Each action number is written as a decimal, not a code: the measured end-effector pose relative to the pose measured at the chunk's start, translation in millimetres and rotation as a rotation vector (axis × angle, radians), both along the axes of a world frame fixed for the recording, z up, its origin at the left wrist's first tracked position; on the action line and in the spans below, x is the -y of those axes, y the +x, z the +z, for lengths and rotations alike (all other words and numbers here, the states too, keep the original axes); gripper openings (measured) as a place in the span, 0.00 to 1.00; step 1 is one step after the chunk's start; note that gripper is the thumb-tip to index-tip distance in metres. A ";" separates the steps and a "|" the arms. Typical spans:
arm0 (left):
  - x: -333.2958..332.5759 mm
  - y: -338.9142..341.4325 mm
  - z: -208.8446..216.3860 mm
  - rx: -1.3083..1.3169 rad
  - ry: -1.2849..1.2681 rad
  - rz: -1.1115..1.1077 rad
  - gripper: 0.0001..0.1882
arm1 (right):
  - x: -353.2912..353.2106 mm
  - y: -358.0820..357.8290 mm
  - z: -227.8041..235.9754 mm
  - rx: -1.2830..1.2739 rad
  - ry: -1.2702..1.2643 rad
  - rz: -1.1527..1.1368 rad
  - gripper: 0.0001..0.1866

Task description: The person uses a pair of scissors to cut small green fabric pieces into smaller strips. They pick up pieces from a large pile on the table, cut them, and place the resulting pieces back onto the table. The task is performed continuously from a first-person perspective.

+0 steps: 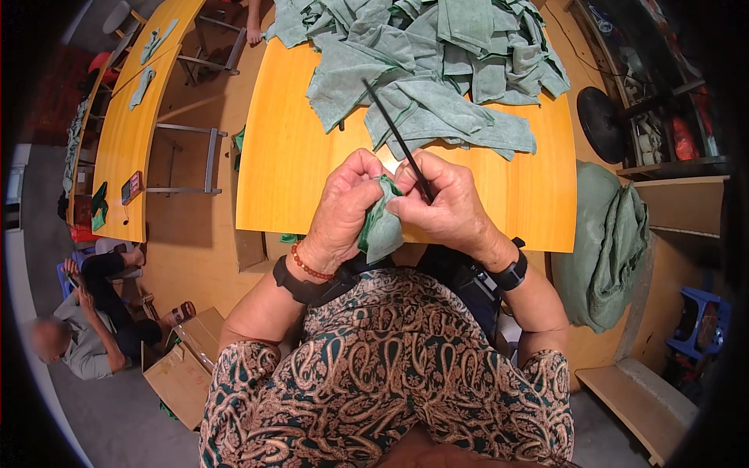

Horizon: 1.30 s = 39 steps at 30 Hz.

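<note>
Fingers of our left hand (341, 207) are closed in a tight pinch on the upper edge of a small green cloth (382, 230), which hangs from our grip at the centre, over the near edge of the bench (296, 164). Our right hand (449, 199) is curled around a black rod (398, 136), its thumb and forefinger pressed close against the same cloth; the rod points to eleven o'clock.

Should our left pinch loosen, we think the cloth could slip toward our lap, since it hangs from one gathered edge. We might also snag the cloth pile (484, 54) at twelve o'clock: the rod's far end reaches across it, so a twist of our right wrist could drag pieces askew.

At eight o'clock, we see a cardboard box (186, 384); its contents are hidden from us. At two o'clock, a shelf (672, 166) holds red and pale items too unclear for us to identify.
</note>
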State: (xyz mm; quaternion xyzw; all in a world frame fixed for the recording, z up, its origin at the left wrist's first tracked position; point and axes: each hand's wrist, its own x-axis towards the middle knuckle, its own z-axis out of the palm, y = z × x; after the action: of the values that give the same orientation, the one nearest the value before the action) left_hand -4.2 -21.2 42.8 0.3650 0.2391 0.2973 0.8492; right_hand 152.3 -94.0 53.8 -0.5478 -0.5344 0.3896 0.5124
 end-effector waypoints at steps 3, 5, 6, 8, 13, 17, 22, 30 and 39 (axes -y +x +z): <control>0.5 -0.9 -0.2 0.062 -0.076 0.002 0.05 | 1.0 -4.1 -3.9 -0.083 -0.021 -0.045 0.10; -2.2 -5.6 0.9 0.099 -0.157 -0.022 0.06 | 0.3 -3.3 -6.3 -0.151 -0.001 -0.054 0.09; -2.6 -6.4 3.9 0.110 -0.144 -0.040 0.06 | 0.5 -2.2 -6.7 -0.225 -0.049 -0.042 0.08; -2.3 -7.8 13.0 0.134 -0.117 -0.075 0.07 | 1.6 1.1 -6.8 -0.370 -0.143 -0.016 0.07; 5.5 -6.2 11.6 -0.060 0.231 0.021 0.09 | 2.9 5.5 -1.7 -0.492 -0.265 -0.002 0.07; 13.7 -3.0 1.1 -0.162 0.761 0.201 0.08 | -1.7 -2.1 -2.7 -0.440 -0.146 -0.046 0.06; 11.3 -3.4 0.3 -0.074 0.438 0.231 0.10 | 8.7 -4.6 -0.3 -0.243 -0.159 0.003 0.06; -3.0 -5.4 -10.2 0.005 0.412 0.321 0.11 | 46.4 11.3 16.4 -0.008 -0.088 0.171 0.18; -9.1 -6.1 -0.7 -0.092 0.280 0.255 0.09 | 79.1 9.6 3.6 -0.131 -0.315 0.154 0.24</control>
State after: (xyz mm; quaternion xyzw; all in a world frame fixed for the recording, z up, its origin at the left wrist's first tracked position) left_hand -10.4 -12.2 42.0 0.4594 0.2781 0.4160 0.7338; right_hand 161.9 -173.1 57.4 -0.5522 -0.4724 0.5415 0.4227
